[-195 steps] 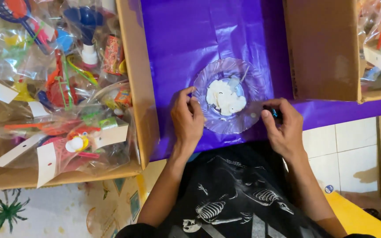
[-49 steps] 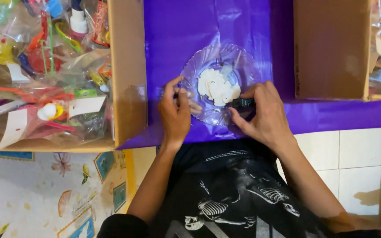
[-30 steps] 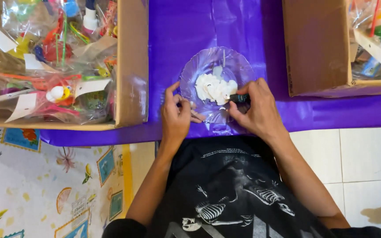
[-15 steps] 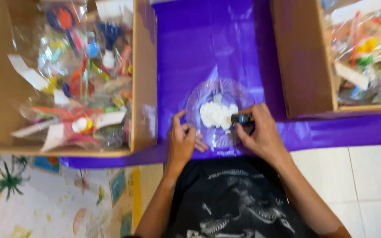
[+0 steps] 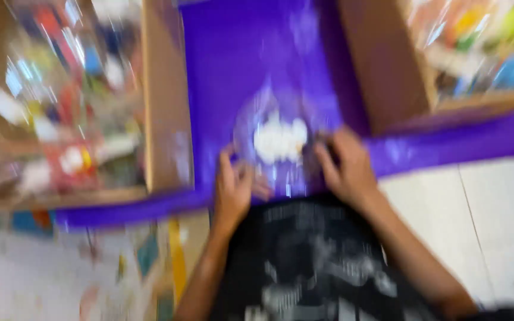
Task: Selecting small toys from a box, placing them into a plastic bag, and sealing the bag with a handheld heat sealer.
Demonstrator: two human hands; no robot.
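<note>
Left hand [image 5: 233, 193]: rests on clear bag's left edge; grip unclear through blur.
Right hand [image 5: 345, 169]: on bag's right edge; grip unclear.
Clear bag [image 5: 278, 142]: white contents, on purple bench [image 5: 239, 65], between both hands.
Cardboard boxes: left box [image 5: 165, 101] and right box [image 5: 382, 65], holding colourful packets.

A glossy purple sheet [image 5: 257, 53] is covering the tabletop; clear shiny plastic wrap [image 5: 272, 139] is glinting between matt brown cardboard boxes [image 5: 165, 101].
</note>
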